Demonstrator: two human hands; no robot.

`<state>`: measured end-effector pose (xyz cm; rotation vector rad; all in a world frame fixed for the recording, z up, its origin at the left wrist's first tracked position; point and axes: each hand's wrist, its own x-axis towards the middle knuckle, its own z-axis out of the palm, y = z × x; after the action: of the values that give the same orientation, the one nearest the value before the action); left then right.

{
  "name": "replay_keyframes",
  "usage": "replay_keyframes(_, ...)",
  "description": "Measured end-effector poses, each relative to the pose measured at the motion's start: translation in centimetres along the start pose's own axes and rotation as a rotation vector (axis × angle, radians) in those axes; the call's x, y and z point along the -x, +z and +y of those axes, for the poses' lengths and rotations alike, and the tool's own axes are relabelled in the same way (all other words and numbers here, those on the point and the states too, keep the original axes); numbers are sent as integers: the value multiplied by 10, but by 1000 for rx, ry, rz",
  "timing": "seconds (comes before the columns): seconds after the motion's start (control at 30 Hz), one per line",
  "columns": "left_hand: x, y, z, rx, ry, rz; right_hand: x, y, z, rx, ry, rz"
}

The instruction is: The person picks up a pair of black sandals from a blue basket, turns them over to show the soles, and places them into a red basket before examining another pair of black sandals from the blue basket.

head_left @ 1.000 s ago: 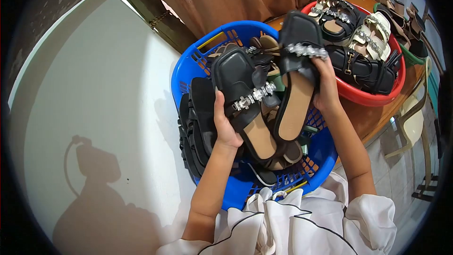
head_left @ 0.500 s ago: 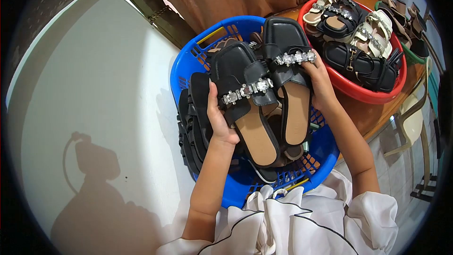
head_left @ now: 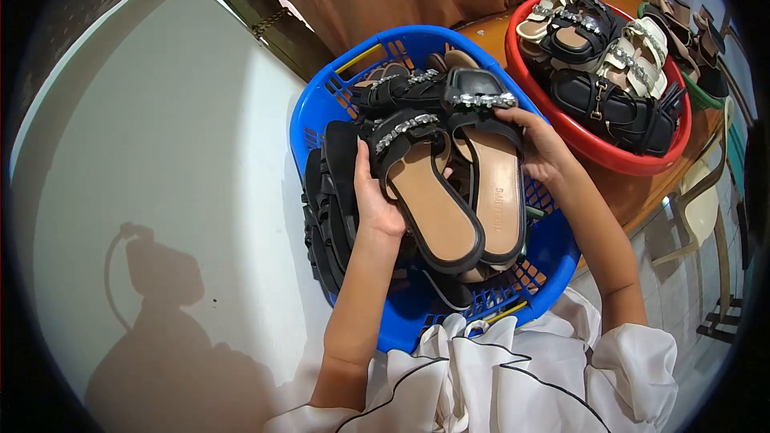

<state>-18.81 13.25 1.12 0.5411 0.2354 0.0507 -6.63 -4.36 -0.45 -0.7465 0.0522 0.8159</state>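
Observation:
My left hand (head_left: 378, 202) grips the left black sandal (head_left: 433, 204) by its outer side. My right hand (head_left: 539, 144) has hold of the right black sandal (head_left: 496, 184) at the strap and outer side. Both have tan insoles and clear jewelled straps, and their heels point toward me, side by side and overlapping a little. They are over a blue plastic basket (head_left: 553, 273) that holds several more dark sandals. At its left, black sandals (head_left: 341, 168) stand on edge.
A red basin (head_left: 593, 148) of black and cream sandals is on a wooden table (head_left: 489, 32) at the upper right. Behind it are a green basket (head_left: 702, 96) and more footwear. A white panel (head_left: 176, 152) lies left, a pale chair (head_left: 699, 204) right.
The two held sandals have tilted, their toes dropping away and their heels rising toward me, so more insole shows. Both hands keep their grip and have hardly moved.

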Motion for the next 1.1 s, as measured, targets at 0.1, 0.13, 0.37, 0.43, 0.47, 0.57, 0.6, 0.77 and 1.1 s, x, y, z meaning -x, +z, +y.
replay_keyframes(0.1, 0, 2, 3, 3, 13, 25, -5, -4, 1, -86, 26, -83)
replay_keyframes(0.13, 0, 2, 4, -13, 15, 47, -5, -3, 1, -107, 36, -122)
replay_keyframes(0.37, -5, -5, -1, -62, 29, 115, 16, 22, 16, 381, -172, -99)
replay_keyframes(0.43, -6, -5, -1, -57, 11, 99, 6, 8, 27, 751, -314, -54)
replay_keyframes(0.47, -6, -5, -1, -56, 0, 91, -4, -5, 33, 965, -432, -19)
replay_keyframes(0.57, -4, 0, -1, -61, -20, 121, -1, -4, 30, 980, -372, 23)
replay_keyframes(0.6, -4, 1, -2, -66, -22, 112, -1, -4, 31, 1089, -473, 65)
replay_keyframes(0.77, -4, 0, -2, -56, -42, 87, 4, -4, 28, 1307, -707, 119)
replay_keyframes(1.1, -4, -2, -1, -69, -15, 99, 13, -4, 16, 1576, -670, 160)
